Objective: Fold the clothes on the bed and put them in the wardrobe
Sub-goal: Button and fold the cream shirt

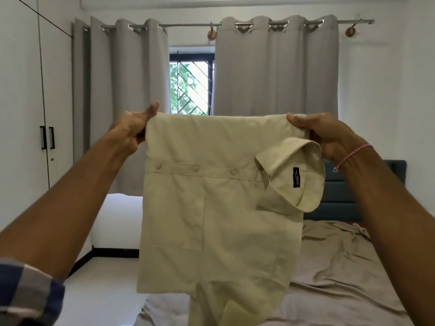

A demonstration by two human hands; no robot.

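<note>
A cream button-up shirt hangs in the air in front of me, folded sideways with its collar and black label at the right. My left hand pinches its top left corner. At the top right corner my right hand, with a red-white thread bracelet on the wrist, grips the fabric near the collar. The shirt's lower end droops toward the bed. The white wardrobe with two black handles stands at the left, doors closed.
The bed has a rumpled taupe sheet and a dark blue headboard at the right. Grey curtains and a barred window lie straight ahead. A white floor strip runs between bed and wardrobe.
</note>
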